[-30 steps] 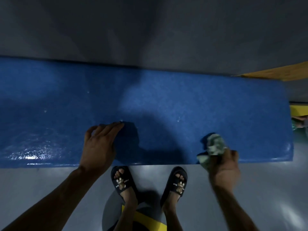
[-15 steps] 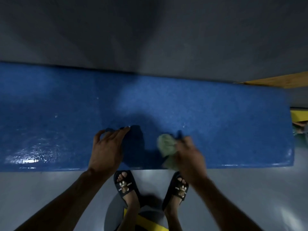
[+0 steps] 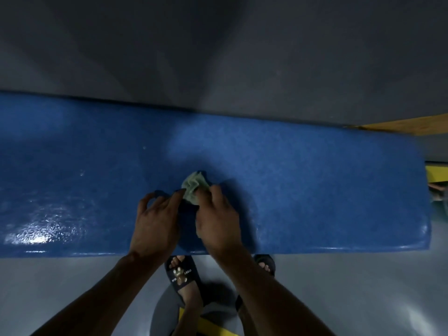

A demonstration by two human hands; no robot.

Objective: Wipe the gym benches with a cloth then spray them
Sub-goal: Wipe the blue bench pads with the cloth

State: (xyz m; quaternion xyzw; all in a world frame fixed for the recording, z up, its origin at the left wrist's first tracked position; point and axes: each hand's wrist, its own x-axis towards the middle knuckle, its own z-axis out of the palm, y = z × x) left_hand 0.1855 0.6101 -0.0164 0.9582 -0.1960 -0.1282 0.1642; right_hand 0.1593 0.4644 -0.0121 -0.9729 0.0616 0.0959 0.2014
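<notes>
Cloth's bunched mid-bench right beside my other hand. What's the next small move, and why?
Probably lift the left hand clear, then sweep the crumpled pale green cloth leftward. The right hand grips the cloth pressed on the glossy blue padded bench, and the left fingertips sit right against it, blocking the stretch of bench to the left.

A crumpled pale-green cloth (image 3: 195, 186) lies bunched on the glossy blue bench (image 3: 315, 190).

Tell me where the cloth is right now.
The cloth is bunched on the blue bench near the middle of the head view, gripped by the right hand, with the left hand's fingertips just beside it.
</notes>
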